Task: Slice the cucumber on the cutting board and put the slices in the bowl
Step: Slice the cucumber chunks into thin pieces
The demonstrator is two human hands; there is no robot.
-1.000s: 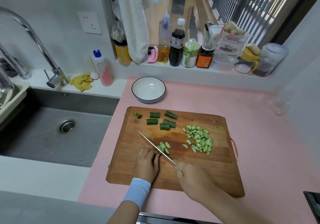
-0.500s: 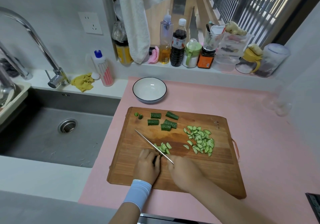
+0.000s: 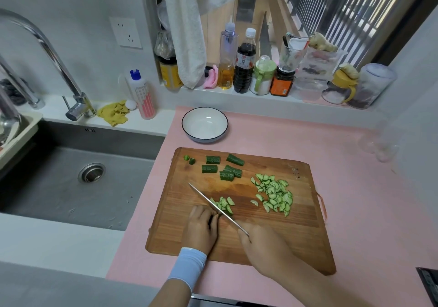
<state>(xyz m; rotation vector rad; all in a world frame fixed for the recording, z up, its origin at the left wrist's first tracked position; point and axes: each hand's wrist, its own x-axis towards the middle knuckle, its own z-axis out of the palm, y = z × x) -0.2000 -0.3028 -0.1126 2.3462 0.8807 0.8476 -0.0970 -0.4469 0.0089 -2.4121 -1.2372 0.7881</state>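
Gripping the knife (image 3: 213,203) over the cutting board (image 3: 296,235), the right hand (image 3: 263,247) cuts beside the left hand (image 3: 201,229), which clamps the cucumber (image 3: 212,200).

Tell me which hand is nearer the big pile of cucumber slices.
Right. The right hand, holding the knife, is just on the near side of the pile of slices; the left hand lies farther off, on the other side of the knife.
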